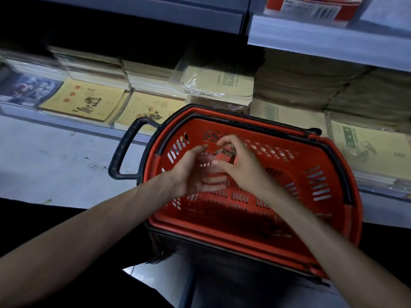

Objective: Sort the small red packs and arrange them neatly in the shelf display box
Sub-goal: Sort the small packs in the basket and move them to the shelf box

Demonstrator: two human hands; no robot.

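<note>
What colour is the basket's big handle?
The handle is black, clearest in the head view.

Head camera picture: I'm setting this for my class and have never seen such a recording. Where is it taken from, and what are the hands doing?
There is no machine here. A person wears a camera on the head, and it looks down at their own bare arms. Below them sits a red basket, beside low shelves of stacked exercise books. Over the basket, the right hand pinches a small red pack in its fingers. The left hand is blurred and seems to lie open next to it.
</note>
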